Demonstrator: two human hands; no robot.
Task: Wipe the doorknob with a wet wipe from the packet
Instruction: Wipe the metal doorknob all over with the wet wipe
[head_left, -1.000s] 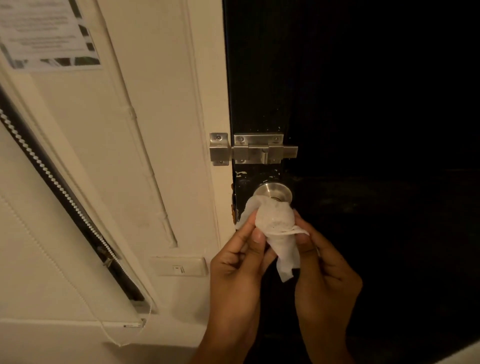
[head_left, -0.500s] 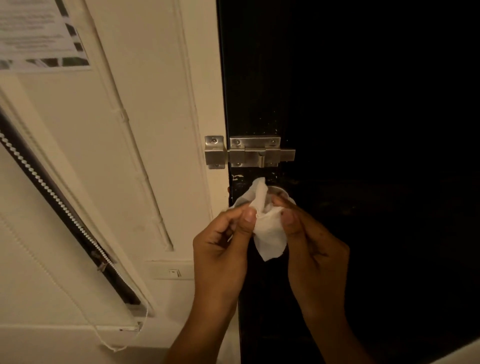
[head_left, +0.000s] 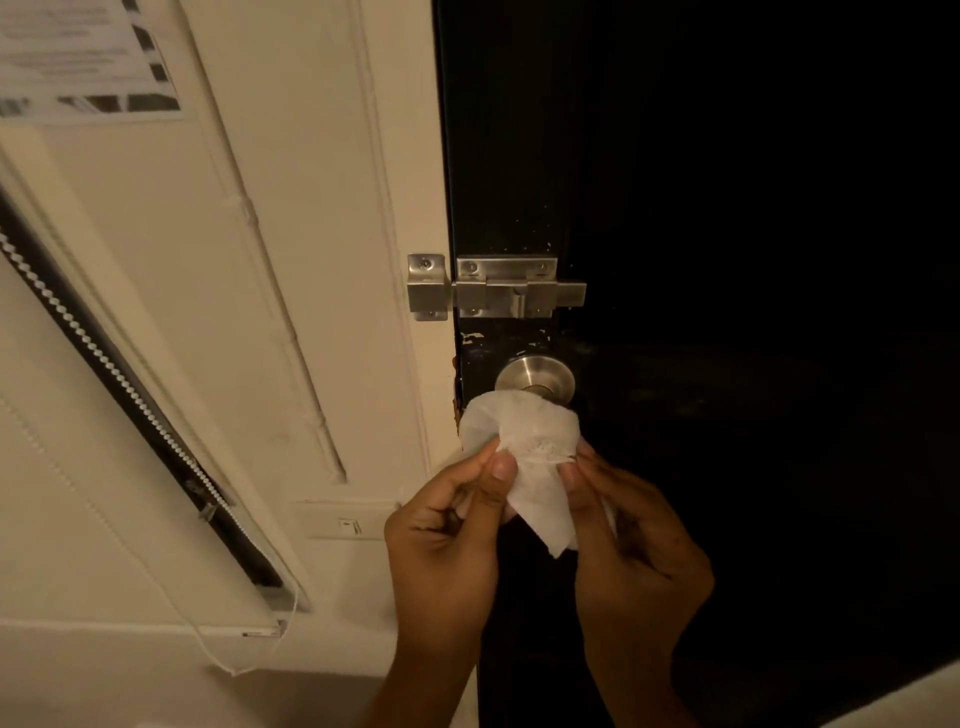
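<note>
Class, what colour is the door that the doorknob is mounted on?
Black, chipped near the doorknob; the head view shows the door.

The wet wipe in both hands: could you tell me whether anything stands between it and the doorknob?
Nothing visible does. The wet wipe, pinched by the left hand and right hand, already covers the doorknob's lower front. The slide bolt sits above, clear of it.

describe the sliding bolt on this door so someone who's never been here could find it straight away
Start at the dark door and follow its left edge, where it meets the cream frame. The sliding bolt sits there, just above the round doorknob. It is flat, rectangular steel with visible screws, bridging door and frame.
</note>
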